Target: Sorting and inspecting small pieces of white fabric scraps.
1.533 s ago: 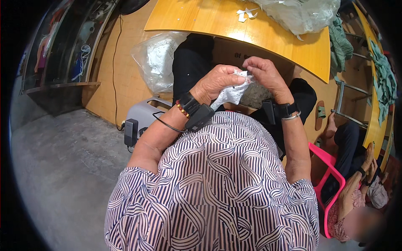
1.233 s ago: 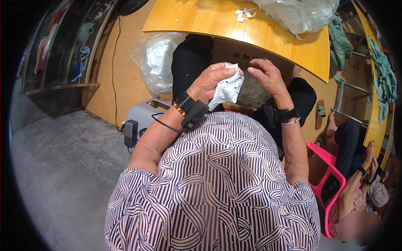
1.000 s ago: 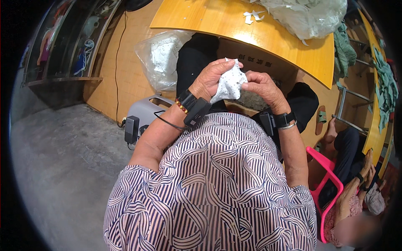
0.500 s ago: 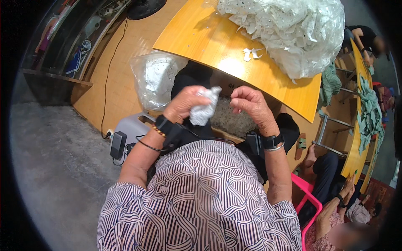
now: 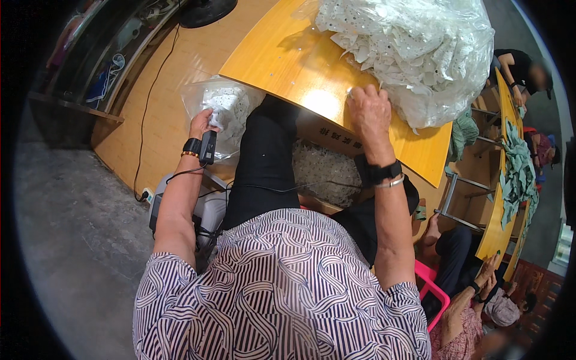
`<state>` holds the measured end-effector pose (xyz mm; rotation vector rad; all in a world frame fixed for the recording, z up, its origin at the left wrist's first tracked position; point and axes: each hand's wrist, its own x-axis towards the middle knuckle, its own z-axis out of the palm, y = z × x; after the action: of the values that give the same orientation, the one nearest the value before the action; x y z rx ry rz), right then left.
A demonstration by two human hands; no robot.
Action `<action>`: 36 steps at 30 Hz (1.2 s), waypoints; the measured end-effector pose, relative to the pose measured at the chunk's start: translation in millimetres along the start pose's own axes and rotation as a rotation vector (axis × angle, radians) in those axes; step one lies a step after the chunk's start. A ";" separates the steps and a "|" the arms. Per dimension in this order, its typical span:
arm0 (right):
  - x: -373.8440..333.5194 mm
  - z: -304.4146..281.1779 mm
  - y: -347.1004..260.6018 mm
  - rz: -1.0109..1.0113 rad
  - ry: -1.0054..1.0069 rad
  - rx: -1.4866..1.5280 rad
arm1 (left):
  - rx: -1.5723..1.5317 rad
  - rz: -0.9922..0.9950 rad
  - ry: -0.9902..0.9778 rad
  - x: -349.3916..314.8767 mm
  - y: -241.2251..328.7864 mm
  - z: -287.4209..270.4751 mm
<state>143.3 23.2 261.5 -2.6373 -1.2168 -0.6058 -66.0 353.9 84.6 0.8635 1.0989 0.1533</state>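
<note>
My left hand [image 5: 204, 124] reaches over a clear plastic bag [image 5: 236, 144] on the left, its fingers closed on some white fabric [image 5: 214, 120]. More white pieces with small dots or holes [image 5: 228, 100] lie in that bag. On the yellow tabletop [image 5: 288, 72], my right hand [image 5: 369, 109] presses down with bent fingers over a small white fabric piece [image 5: 350, 92], which it mostly hides. Just beyond this hand, a large heap of white perforated fabric pieces [image 5: 414, 48] sits in a clear plastic bag.
Under the table stands a cardboard box [image 5: 336, 137] beside a bag of small greyish bits [image 5: 327, 171]. A grey plastic stool [image 5: 213, 201] and a black cable [image 5: 157, 102] are at left. At right are a pink chair [image 5: 441, 297], green cloth [image 5: 517, 171] on another table, and co-workers.
My left hand has carried the white fabric left to the small bag. My right hand has moved forward from above my lap onto the tabletop, over the small white pieces there.
</note>
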 end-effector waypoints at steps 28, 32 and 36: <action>64.7 -63.5 60.3 0.600 0.368 0.544 | -0.184 0.372 -0.538 -158.5 13.6 137.8; 71.3 -61.7 65.6 0.501 0.408 0.395 | -0.152 0.297 -0.580 -176.1 5.5 149.8; 47.7 -52.3 60.3 0.575 0.366 0.558 | -0.119 0.271 -0.690 -184.3 -2.1 163.4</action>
<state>201.8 0.0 330.0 -2.1172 -0.4030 -0.5106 -19.8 171.3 243.4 0.8622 0.3239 0.1287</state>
